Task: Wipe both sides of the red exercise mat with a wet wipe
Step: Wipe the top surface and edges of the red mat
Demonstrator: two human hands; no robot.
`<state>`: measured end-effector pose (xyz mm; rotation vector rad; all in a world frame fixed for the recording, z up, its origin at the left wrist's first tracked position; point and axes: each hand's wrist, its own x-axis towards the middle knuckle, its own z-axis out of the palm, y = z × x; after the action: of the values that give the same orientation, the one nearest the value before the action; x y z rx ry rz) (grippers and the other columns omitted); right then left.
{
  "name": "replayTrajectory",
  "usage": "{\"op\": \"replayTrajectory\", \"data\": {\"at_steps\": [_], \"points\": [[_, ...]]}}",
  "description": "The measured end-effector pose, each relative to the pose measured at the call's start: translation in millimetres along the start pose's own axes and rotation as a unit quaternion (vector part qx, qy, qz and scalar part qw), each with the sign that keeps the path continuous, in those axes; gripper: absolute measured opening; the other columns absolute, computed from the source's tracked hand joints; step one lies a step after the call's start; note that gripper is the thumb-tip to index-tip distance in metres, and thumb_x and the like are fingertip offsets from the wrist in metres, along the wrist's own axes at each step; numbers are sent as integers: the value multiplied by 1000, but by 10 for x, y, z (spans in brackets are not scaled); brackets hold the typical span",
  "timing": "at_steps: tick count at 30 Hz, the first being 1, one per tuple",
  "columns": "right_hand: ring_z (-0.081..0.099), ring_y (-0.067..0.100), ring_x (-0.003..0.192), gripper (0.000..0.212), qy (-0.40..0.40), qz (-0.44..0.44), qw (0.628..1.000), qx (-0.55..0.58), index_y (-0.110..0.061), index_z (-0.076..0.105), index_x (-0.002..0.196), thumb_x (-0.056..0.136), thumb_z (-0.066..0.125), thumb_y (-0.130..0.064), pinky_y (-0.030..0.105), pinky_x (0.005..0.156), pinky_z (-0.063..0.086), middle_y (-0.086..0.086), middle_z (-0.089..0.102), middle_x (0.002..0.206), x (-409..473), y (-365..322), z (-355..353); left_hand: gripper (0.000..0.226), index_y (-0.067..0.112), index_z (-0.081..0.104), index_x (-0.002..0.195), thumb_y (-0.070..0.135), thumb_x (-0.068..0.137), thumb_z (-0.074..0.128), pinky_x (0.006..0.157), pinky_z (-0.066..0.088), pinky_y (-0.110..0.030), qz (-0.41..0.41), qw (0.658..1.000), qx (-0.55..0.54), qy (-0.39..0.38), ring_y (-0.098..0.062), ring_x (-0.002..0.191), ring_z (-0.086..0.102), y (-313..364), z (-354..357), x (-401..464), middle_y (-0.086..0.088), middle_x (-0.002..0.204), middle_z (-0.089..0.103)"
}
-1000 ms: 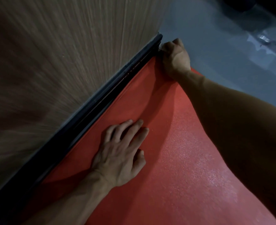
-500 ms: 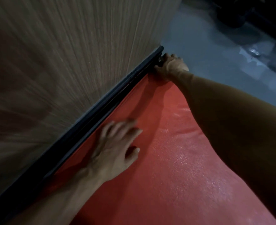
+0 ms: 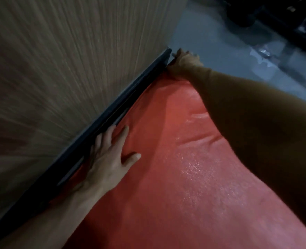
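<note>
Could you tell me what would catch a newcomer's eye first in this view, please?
The red exercise mat fills the lower middle, glistening where light strikes it and rumpled near its far end. The left hand lies flat on it beside the black baseboard of the wood-grain wall. The right hand reaches to the mat's far corner, by the grey floor.

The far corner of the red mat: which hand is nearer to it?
Right. The right hand is at the red mat's far corner; the left hand lies flat midway along the wall-side edge.
</note>
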<state>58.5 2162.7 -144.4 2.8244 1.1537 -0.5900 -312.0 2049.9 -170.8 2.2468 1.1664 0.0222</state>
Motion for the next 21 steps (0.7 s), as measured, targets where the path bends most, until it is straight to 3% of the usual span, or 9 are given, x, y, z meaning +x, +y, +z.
{"op": "replayTrajectory", "data": {"at_steps": [4,5,8,14,17,21], "points": [[40,40,133,85,5,-49,998,-33,-22,46,143,74,27,-69,56,109,36,13,45,145,87,-66,319,90,40,1,163,85,88,21,122,20,-48,34,998,49,-3,-24,154,8,-130,103,13,0,172,-4],[43,41,131,79,18,-65,997,-31,-19,48,142,84,25,-68,54,109,37,16,46,143,-42,-53,304,90,41,-5,162,85,87,17,123,14,-44,37,998,49,-9,-22,156,4,-147,125,27,1,171,-10],[47,42,124,43,83,-132,986,-66,-10,59,133,105,39,-38,46,101,42,20,49,136,-154,2,304,89,43,-14,160,86,87,13,123,5,-40,41,998,50,0,-20,157,-1,-173,133,32,3,171,-16],[56,39,117,29,153,-138,976,-76,-2,62,123,102,48,-16,43,92,48,21,60,125,-90,-46,260,88,43,-15,160,87,88,12,123,7,-42,48,997,66,8,-18,157,-1,-180,151,33,4,170,-17],[54,40,114,27,203,-191,955,-97,2,64,117,100,46,-10,43,89,45,20,62,120,-150,-31,262,88,44,-15,159,87,87,12,122,3,-39,46,996,73,6,-17,157,-3,-168,147,38,5,170,-18],[53,34,108,27,181,-273,941,-81,-8,72,105,98,55,-27,41,84,43,10,66,112,-302,-39,333,89,43,-14,160,86,87,12,119,-2,-33,43,996,84,2,-16,157,-4,-165,147,43,5,170,-20]]}}
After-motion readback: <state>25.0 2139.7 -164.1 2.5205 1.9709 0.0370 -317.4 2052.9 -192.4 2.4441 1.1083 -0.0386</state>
